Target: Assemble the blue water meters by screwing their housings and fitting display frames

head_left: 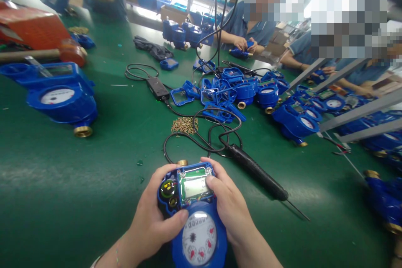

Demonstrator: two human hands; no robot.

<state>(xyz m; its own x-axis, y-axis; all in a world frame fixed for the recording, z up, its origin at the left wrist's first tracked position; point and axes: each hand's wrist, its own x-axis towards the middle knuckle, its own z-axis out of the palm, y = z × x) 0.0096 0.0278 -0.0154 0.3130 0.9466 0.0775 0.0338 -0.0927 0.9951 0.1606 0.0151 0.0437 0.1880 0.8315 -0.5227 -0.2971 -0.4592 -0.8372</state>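
Note:
Between my two hands is a blue water meter (pixel 221 234) with its electronics compartment uncovered. A green circuit board with a small display (pixel 196 187) shows at its top, beside a round black part. Below them sits the white dial with red pointers. My left hand (pixel 153 213) wraps the meter's left side, thumb by the dial's upper edge. Around the right side curls my right hand (pixel 230 201), its thumb at the display's right edge. A black electric screwdriver (pixel 259 171) with a thin bit lies just beyond my right hand, its cable looping behind the meter.
A pile of small brass screws (pixel 185 125) lies ahead, near blue plastic covers (pixel 216 113) and more meters. Another water meter (pixel 63 96) stands at left by a mallet (pixel 72 52). A black cable box (pixel 157 88) rests mid-table. Metal bars (pixel 361 113) cross the right side; co-workers sit opposite.

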